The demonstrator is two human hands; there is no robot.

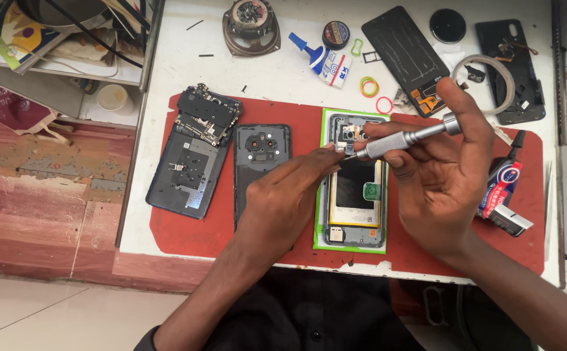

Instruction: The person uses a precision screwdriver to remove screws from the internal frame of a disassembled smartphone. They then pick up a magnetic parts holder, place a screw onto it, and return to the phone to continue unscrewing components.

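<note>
An opened phone [353, 221] with a black battery and a green edge lies on the red mat [186, 227]. My right hand [442, 179] grips a silver precision screwdriver [403, 138], forefinger on its cap, tip down at the phone's upper left near the camera. My left hand [283, 195] rests on the phone's left side, fingertips pinched right beside the screwdriver tip; whether they hold a small part I cannot tell.
A grey back cover [261, 162] and a second dismantled phone body [192, 153] lie left on the mat. Glue tubes [501, 195] sit at the right. Behind are a black screen panel [403, 55], a speaker [251, 26], rubber bands [369, 86], and a tape ring [488, 84].
</note>
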